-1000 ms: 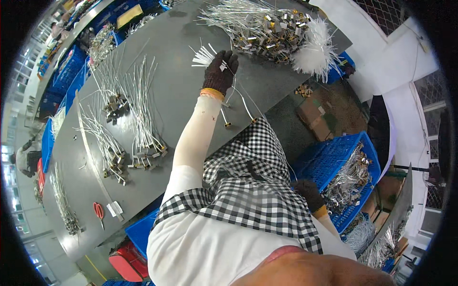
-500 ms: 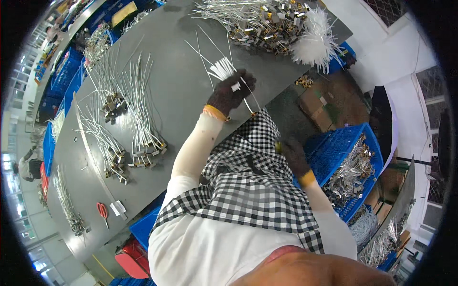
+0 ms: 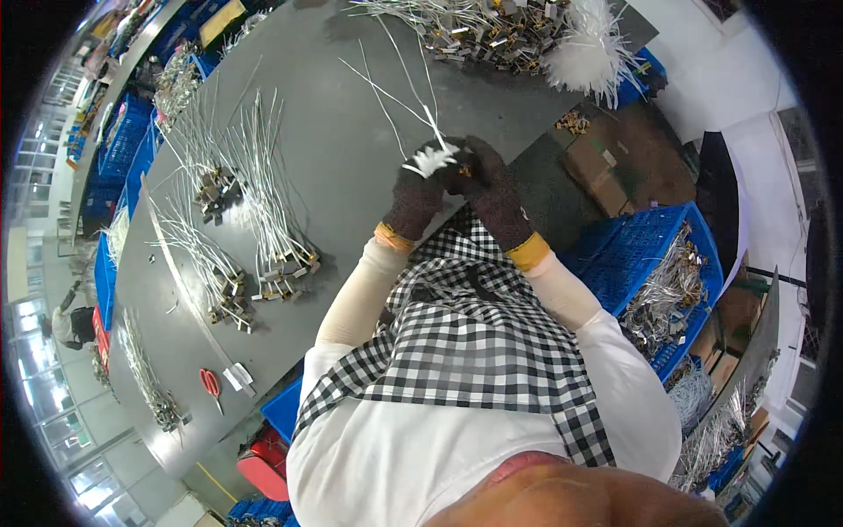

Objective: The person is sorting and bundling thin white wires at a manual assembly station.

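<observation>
Both my hands, in dark knit gloves, meet over the near edge of the grey table (image 3: 351,114). My left hand (image 3: 414,204) is closed around a bunch of short white tubes (image 3: 430,162). Thin silvery wires (image 3: 376,88) fan out from the hands over the tabletop, and one white tube stands up along them. My right hand (image 3: 497,191) presses against the left one with its fingers curled in; a small brassy bit shows there, but what it grips is mostly hidden.
Wired parts with small metal blocks lie in bunches (image 3: 285,272) on the left. A large heap of them (image 3: 500,35) and a white strand bundle (image 3: 590,53) sit at the far side. Red-handled scissors (image 3: 210,383) lie near left. A blue crate (image 3: 702,237) stands at right.
My right hand has come up from beside the apron to join the left at the wires. The white tubes in my left hand have tilted and now lie lower.
</observation>
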The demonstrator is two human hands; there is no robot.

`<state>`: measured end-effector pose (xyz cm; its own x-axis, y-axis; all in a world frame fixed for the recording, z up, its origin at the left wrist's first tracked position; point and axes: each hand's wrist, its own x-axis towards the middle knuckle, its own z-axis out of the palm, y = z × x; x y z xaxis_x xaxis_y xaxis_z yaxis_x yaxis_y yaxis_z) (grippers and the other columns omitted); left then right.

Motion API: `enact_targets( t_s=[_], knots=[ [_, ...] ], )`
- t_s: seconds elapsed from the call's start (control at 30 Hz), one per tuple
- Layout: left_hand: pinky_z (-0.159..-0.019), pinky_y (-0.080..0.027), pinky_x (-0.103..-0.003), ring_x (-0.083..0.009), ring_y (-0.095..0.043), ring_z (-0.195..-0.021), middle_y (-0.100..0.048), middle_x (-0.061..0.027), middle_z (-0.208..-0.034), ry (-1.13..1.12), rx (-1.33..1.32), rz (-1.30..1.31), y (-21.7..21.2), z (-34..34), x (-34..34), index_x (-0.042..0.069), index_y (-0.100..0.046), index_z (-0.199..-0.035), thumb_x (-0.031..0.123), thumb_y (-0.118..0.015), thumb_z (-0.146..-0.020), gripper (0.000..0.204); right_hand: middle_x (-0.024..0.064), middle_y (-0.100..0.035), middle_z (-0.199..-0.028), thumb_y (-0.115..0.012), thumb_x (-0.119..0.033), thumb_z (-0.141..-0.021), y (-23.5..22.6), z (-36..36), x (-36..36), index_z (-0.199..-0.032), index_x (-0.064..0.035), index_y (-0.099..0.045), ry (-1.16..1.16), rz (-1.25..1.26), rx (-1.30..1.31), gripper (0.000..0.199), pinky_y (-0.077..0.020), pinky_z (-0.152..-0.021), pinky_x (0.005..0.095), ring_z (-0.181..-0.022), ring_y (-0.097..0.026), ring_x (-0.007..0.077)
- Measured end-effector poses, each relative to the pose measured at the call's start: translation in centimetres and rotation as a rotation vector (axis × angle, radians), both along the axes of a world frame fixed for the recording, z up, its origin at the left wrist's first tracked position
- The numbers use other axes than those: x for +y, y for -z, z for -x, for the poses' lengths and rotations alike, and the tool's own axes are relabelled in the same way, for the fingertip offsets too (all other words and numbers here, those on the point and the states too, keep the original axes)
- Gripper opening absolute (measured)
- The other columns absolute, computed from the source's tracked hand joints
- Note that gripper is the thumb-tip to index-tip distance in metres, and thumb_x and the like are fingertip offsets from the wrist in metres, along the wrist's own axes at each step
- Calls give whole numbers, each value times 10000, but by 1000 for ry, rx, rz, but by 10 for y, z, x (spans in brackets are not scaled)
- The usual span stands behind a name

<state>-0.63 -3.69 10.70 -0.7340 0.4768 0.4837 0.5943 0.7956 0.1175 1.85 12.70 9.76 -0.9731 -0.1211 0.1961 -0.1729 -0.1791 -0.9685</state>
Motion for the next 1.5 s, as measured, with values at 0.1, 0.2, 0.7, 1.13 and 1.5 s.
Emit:
enact_targets(
  t_s=[0.1,0.2,0.7,1.13,1.5],
  knots=[
    [-820,-499,-328,-217,-626,-977,-656,-125,-1070,20,-469,-252,2,3,-2,15,-625,-1147,160,-537,-956,255,146,-606,-1167,-608,8,-899,-15,-1,-2,-1407,-50,-391,3,-93,-21,555,-542,-851,333,-1019,-630,228],
    [-754,-524,-350,-233,-642,-933,-625,-125,-1159,124,-1208,-1149,-3,6,-13,93,-587,-1268,156,-682,-831,452,138,-600,-1165,-619,-9,-904,3,7,1,-1396,-32,-402,35,-303,15,538,-538,-831,323,-986,-627,204],
    [-805,-547,-345,-252,-685,-924,-700,-125,-995,63,-918,-1453,-18,13,-14,0,-603,-1182,110,-638,-909,297,117,-632,-1066,-607,-133,-923,-34,13,-2,-1384,6,-411,-208,-60,-391,519,-504,-757,281,-862,-602,138],
    [-550,-482,-295,-185,-641,-623,-668,-96,-747,-354,-1101,-1006,39,57,-59,19,-665,-1005,318,-686,-880,324,130,-649,-1112,-618,-211,-924,23,51,8,-1239,-36,-572,105,-905,98,363,-514,-844,354,-963,-643,215],
    [-523,-407,-273,-131,-530,-578,-601,-55,-729,-98,-1201,-1470,30,43,-27,42,-649,-1058,260,-624,-934,252,203,-646,-1067,-665,-204,-837,172,331,78,-1135,-68,-634,324,92,-127,330,-472,-888,438,-1006,-623,301]
  ],
)
